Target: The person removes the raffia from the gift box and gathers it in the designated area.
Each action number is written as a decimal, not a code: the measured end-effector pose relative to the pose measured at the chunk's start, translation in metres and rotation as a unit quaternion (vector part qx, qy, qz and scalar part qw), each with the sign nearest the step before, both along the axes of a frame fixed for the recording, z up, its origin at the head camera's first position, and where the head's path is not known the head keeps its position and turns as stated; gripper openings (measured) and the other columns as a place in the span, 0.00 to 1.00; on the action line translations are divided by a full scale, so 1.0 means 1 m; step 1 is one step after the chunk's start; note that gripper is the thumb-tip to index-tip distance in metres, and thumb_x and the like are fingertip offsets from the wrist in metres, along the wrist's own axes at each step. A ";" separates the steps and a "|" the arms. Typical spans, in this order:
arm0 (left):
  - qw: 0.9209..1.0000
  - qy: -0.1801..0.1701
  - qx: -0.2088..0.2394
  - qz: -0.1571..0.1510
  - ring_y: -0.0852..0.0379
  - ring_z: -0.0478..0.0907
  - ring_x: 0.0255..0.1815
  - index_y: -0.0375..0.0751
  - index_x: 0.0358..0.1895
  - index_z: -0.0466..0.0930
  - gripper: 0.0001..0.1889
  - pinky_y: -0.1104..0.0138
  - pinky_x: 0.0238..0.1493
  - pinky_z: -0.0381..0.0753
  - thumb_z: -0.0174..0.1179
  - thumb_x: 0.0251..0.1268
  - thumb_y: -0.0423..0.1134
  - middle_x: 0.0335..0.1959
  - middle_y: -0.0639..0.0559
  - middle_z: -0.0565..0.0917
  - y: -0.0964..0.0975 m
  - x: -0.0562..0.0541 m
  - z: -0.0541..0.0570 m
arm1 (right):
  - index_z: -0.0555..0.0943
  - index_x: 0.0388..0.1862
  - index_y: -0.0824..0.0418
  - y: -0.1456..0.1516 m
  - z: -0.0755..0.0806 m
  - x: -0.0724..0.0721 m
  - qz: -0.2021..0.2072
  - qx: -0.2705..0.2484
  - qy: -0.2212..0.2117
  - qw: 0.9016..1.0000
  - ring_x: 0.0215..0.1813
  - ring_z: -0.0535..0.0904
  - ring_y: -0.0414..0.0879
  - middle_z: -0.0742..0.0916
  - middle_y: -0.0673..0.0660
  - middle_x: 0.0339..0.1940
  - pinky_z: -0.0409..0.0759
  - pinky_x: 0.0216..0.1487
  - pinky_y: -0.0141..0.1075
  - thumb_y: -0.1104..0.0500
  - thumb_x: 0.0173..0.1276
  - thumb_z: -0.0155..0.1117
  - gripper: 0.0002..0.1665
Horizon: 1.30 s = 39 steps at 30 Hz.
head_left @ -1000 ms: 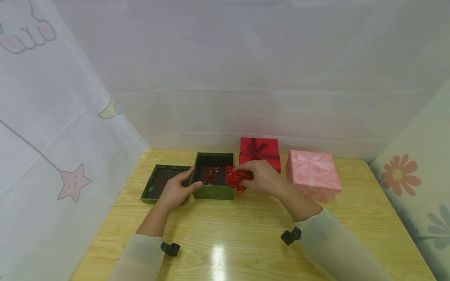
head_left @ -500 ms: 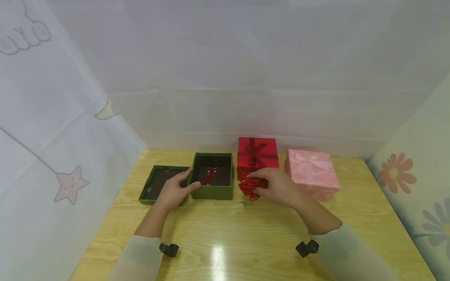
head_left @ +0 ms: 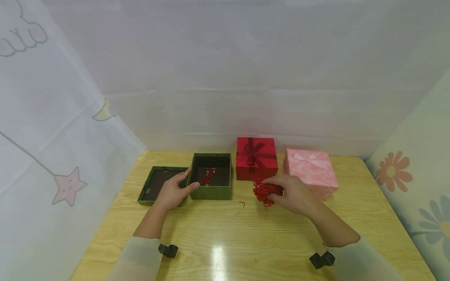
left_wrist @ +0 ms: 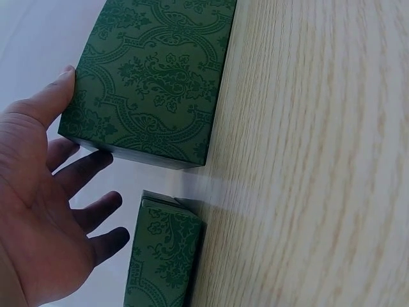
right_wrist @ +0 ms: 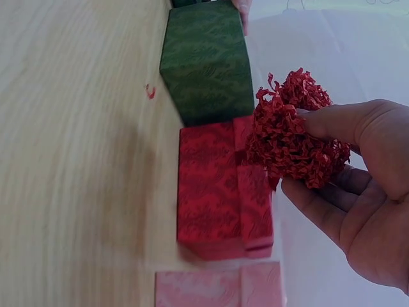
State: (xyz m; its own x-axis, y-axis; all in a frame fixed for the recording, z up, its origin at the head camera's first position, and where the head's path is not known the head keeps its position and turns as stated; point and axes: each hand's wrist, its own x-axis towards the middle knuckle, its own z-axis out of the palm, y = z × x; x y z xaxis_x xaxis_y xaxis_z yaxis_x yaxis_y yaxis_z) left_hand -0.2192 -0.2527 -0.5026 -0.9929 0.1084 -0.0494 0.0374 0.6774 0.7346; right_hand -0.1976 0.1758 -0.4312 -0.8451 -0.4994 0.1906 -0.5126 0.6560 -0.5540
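In the head view my right hand [head_left: 297,195] pinches a bundle of red crinkled shredded paper [head_left: 264,192] between thumb and fingers, just in front of the red box. The right wrist view shows the curly shredded paper [right_wrist: 294,137] bulging out past the thumb. My left hand [head_left: 172,192] touches the left front corner of an uncovered green box [head_left: 212,193], thumb at the rim and fingers loosely spread along its side. Some red shreds [head_left: 209,176] lie on the dark floor of that box. The patterned green side [left_wrist: 150,80] shows in the left wrist view.
The green lid [head_left: 156,183] lies upturned left of the green box, partly behind the left hand. A red gift box [head_left: 256,156] with a dark bow and a pink gift box [head_left: 311,168] stand to the right. One red shred [head_left: 242,203] lies on the wooden table [head_left: 218,230].
My right hand has moved right with the shredded paper, from the green box's right edge to in front of the red box. One shred has dropped on the table. The left hand stays put.
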 end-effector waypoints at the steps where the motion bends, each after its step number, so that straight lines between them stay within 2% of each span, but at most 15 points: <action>1: 1.000 -0.001 0.000 0.000 0.33 0.53 0.82 0.69 0.83 0.55 0.48 0.32 0.72 0.60 0.59 0.62 0.77 0.83 0.46 0.59 0.000 0.000 0.000 | 0.88 0.57 0.49 0.003 -0.002 0.002 -0.003 0.001 -0.002 1.000 0.39 0.82 0.37 0.89 0.44 0.46 0.84 0.39 0.34 0.62 0.64 0.76 0.22; 10: 1.000 0.002 0.005 -0.001 0.34 0.52 0.82 0.68 0.83 0.55 0.47 0.32 0.73 0.60 0.59 0.63 0.76 0.83 0.46 0.59 -0.001 0.000 -0.003 | 0.89 0.57 0.50 0.032 -0.014 0.020 -0.037 -0.009 0.011 0.999 0.43 0.83 0.38 0.90 0.45 0.48 0.84 0.40 0.35 0.63 0.62 0.79 0.24; 18: 1.000 0.007 0.006 -0.003 0.34 0.52 0.82 0.68 0.83 0.55 0.47 0.32 0.73 0.60 0.59 0.63 0.75 0.83 0.46 0.60 -0.002 -0.001 -0.004 | 0.89 0.56 0.47 0.064 -0.030 0.034 -0.047 -0.006 0.053 0.997 0.53 0.85 0.42 0.89 0.43 0.53 0.87 0.49 0.42 0.63 0.58 0.83 0.26; 22: 1.000 0.007 0.004 -0.004 0.33 0.52 0.82 0.67 0.83 0.55 0.47 0.32 0.72 0.60 0.59 0.63 0.75 0.83 0.45 0.60 -0.002 -0.001 -0.004 | 0.89 0.57 0.48 0.078 -0.033 0.044 -0.072 0.000 0.053 0.996 0.49 0.85 0.41 0.90 0.45 0.53 0.87 0.46 0.39 0.62 0.57 0.83 0.27; 28: 1.000 0.007 0.005 -0.004 0.34 0.54 0.81 0.68 0.83 0.55 0.47 0.32 0.71 0.62 0.59 0.63 0.75 0.83 0.44 0.59 -0.002 -0.001 -0.003 | 0.88 0.59 0.49 0.097 -0.032 0.055 -0.108 0.011 0.052 0.993 0.49 0.86 0.46 0.89 0.53 0.57 0.87 0.42 0.37 0.61 0.57 0.83 0.29; 35: 1.000 0.002 0.006 -0.002 0.34 0.55 0.81 0.70 0.83 0.55 0.48 0.32 0.70 0.63 0.59 0.61 0.77 0.83 0.45 0.59 -0.001 -0.001 -0.002 | 0.87 0.61 0.51 0.115 -0.037 0.060 -0.137 0.026 0.034 0.990 0.44 0.86 0.43 0.90 0.52 0.49 0.86 0.39 0.36 0.60 0.58 0.83 0.30; 39: 1.000 0.006 0.005 -0.006 0.33 0.54 0.81 0.69 0.83 0.55 0.48 0.31 0.70 0.63 0.59 0.62 0.77 0.83 0.43 0.58 -0.001 0.000 -0.002 | 0.88 0.58 0.52 0.126 -0.042 0.063 -0.158 0.036 0.030 0.986 0.43 0.86 0.45 0.91 0.54 0.49 0.85 0.38 0.36 0.59 0.57 0.84 0.28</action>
State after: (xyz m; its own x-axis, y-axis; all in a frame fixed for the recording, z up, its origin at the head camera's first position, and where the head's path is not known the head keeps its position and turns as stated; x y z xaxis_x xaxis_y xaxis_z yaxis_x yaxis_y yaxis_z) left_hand -0.2195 -0.2539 -0.5041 -0.9919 0.1217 -0.0368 0.0547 0.6698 0.7405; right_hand -0.1348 0.3016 -0.4727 -0.9488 -0.2270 0.2195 -0.3072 0.8249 -0.4746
